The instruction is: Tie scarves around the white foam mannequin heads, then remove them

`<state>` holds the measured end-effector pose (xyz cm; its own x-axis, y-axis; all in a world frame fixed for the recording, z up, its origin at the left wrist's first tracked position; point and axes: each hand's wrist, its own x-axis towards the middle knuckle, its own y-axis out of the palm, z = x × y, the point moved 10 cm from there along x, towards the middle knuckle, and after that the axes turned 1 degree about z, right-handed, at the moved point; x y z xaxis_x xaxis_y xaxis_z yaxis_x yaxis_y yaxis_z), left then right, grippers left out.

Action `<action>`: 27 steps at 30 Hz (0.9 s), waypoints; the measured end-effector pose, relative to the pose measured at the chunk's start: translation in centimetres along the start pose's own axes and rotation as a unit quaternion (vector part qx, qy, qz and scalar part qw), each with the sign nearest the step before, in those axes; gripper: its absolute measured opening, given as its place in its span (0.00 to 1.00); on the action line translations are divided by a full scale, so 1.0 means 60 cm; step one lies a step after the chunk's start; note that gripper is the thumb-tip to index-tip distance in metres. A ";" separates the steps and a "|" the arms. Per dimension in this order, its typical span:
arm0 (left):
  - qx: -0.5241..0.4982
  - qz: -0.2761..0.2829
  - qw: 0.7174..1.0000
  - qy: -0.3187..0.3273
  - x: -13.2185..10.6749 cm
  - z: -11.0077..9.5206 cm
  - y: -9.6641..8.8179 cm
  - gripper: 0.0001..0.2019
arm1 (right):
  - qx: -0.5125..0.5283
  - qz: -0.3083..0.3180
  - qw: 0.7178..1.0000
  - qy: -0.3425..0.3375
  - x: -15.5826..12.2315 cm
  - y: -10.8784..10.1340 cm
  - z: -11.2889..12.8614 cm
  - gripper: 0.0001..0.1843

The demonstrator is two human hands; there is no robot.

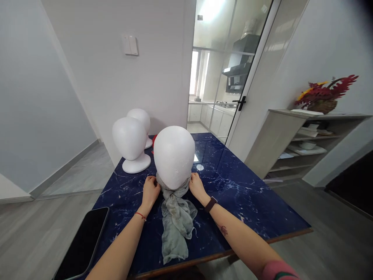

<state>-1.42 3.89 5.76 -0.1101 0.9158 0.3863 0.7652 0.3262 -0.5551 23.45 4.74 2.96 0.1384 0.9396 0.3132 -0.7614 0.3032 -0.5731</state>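
A white mannequin head (175, 153) stands upright on the table in front of me. Around its neck goes a thin grey-green scarf (176, 217), knotted at the front, with its tails hanging down onto the tabletop. On the left side of the neck, my left hand (150, 191) has its fingers closed at the scarf's edge. My right hand (198, 186) pinches the scarf at the right side of the neck. The fingertips of both hands are partly hidden by the scarf and the head. The base of this head is covered by the fabric.
Two more white mannequin heads (129, 138) stand at the table's back left, with something red (154, 140) behind. A black phone (83, 243) lies at the left edge of the dark blue marbled table (233, 194). A glass door (217, 74) stands behind, and a shelf unit (279, 136) at right.
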 end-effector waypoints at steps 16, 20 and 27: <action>-0.010 -0.004 1.000 0.002 0.000 -0.006 -0.001 0.12 | 0.392 0.039 0.905 0.162 -0.008 0.027 -0.011 0.22; -0.024 -0.010 1.000 -0.010 0.000 -0.002 -0.002 0.13 | 0.426 0.071 0.886 0.168 -0.013 0.037 -0.001 0.22; -0.084 -0.017 0.996 -0.003 -0.005 -0.016 -0.010 0.13 | 0.474 0.084 0.859 0.172 -0.015 0.042 0.001 0.24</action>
<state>-1.24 3.20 6.69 -0.1409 0.9067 0.3975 0.8561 0.3132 -0.4111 21.37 4.68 1.26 0.0300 0.9983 -0.0497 -0.9403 0.0450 0.3372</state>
